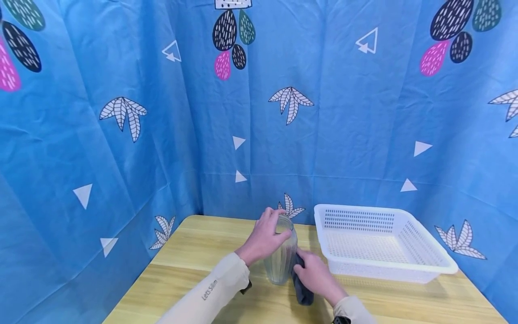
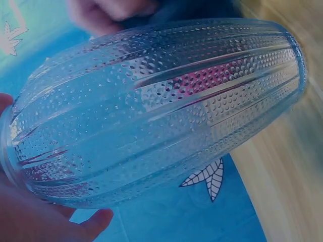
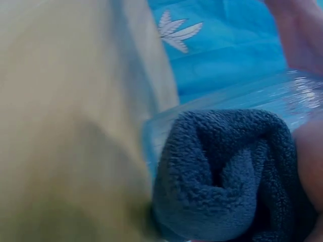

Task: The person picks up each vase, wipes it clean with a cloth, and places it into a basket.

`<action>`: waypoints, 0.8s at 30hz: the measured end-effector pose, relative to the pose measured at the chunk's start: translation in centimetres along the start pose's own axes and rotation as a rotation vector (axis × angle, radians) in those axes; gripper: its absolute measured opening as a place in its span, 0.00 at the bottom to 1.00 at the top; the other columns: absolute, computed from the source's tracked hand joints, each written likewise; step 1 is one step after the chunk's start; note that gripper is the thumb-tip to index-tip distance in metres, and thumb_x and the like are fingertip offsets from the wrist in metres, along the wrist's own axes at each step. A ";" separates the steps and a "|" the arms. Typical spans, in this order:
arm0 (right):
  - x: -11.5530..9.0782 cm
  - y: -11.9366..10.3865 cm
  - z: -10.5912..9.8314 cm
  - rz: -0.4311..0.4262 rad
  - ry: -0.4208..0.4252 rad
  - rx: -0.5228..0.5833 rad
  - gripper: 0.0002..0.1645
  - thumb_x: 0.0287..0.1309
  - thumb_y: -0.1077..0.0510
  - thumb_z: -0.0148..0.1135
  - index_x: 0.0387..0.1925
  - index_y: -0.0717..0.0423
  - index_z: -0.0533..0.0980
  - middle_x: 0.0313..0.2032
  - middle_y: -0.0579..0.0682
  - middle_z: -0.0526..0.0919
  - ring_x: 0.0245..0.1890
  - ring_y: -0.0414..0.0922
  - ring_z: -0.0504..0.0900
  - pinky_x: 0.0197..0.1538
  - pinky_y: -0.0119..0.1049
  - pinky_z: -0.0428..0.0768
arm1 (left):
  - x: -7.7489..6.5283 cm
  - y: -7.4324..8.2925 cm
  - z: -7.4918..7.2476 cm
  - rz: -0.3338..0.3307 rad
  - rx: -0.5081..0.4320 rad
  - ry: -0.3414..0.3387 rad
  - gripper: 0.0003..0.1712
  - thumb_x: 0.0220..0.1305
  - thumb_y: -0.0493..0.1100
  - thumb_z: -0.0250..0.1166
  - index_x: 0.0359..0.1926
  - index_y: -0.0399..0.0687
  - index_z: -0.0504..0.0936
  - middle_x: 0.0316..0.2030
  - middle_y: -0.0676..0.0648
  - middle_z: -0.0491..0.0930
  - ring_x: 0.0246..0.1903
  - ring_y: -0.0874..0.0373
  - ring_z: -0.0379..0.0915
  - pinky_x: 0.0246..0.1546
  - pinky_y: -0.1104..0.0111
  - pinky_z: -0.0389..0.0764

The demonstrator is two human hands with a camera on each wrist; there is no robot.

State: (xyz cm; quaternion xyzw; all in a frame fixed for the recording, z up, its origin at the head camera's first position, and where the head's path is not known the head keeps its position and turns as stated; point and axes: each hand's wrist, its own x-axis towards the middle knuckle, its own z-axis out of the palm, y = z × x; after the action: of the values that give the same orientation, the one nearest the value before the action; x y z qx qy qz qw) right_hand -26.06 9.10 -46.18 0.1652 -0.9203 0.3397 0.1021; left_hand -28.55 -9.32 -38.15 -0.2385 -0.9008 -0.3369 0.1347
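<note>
A clear glass vase (image 1: 279, 265) with ribs and a dimpled texture stands out at the middle of the head view, mouth up and slightly tilted. My left hand (image 1: 267, 236) grips it round the rim, fingers over the mouth and thumb at the near side. In the left wrist view the vase (image 2: 161, 116) spans most of the picture. My right hand (image 1: 317, 274) holds a bunched dark grey towel (image 1: 301, 288) against the vase's right side. Up close in the right wrist view, the towel (image 3: 212, 201) shows thick, folded pile and hides part of the glass.
A white perforated plastic basket (image 1: 388, 265) sits to the right on the wooden table (image 1: 194, 252). Behind and to the left hangs a blue patterned curtain (image 1: 259, 148), close to the table's back edge.
</note>
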 end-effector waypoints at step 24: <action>0.8 -4.3 -5.5 -0.096 0.228 0.073 0.34 0.59 0.66 0.59 0.69 0.52 0.72 0.64 0.59 0.75 0.54 0.55 0.80 0.52 0.51 0.79 | -0.1 0.1 0.4 -0.029 0.044 0.082 0.40 0.62 0.66 0.66 0.68 0.52 0.71 0.53 0.46 0.70 0.45 0.54 0.69 0.48 0.59 0.72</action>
State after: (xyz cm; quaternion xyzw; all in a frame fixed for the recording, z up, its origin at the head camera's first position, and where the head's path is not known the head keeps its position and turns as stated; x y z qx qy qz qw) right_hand -24.80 9.45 -39.32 0.1730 -0.8807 0.3842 0.2163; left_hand -28.45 -8.99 -38.41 -0.2085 -0.9050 -0.3285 0.1720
